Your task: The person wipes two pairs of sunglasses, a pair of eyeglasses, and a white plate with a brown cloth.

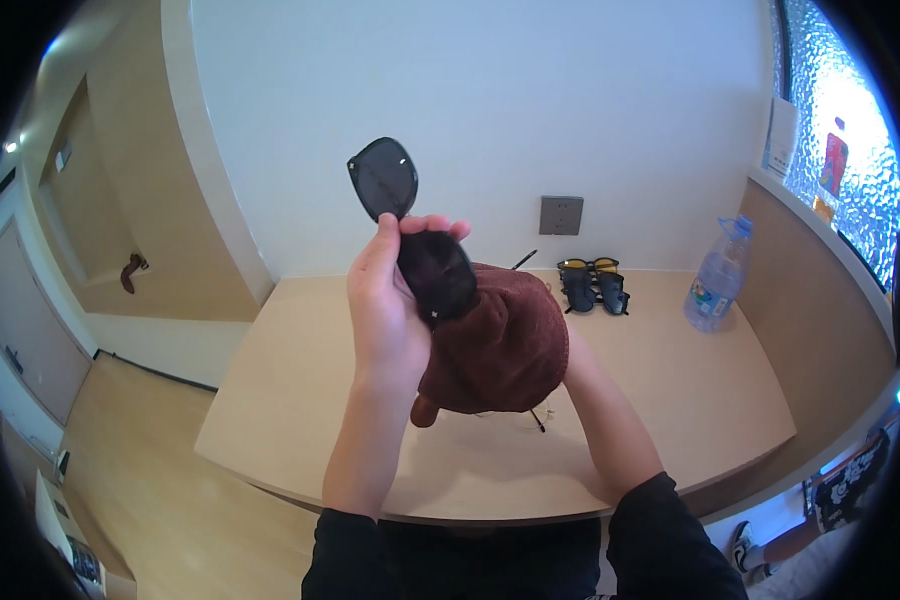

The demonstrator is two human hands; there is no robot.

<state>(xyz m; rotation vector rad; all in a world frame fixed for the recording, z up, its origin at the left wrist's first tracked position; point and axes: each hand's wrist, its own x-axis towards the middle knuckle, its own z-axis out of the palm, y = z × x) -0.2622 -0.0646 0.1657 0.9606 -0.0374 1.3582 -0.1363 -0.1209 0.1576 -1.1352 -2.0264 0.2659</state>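
Note:
My left hand (378, 285) is raised over the table, its thumb and fingers closed on a pair of sunglasses with one dark lens (383, 180) pointing up. The other lens (442, 278) lies against a reddish-brown cloth (500, 345). That cloth wraps over my right hand, whose fingers are hidden; only the wrist and forearm (605, 410) show. Under the cloth's left edge a rounded brown end (424, 410) sticks out, its kind unclear. Thin dark rods (538, 421) show behind and below the cloth, partly covered.
Several pairs of glasses (594, 288), some dark and one yellow-tinted, lie at the back of the light wooden table (270, 400). To their right stands a clear plastic bottle (718, 275). A wooden partition (820, 270) borders the right side. A wall socket (561, 215) is behind.

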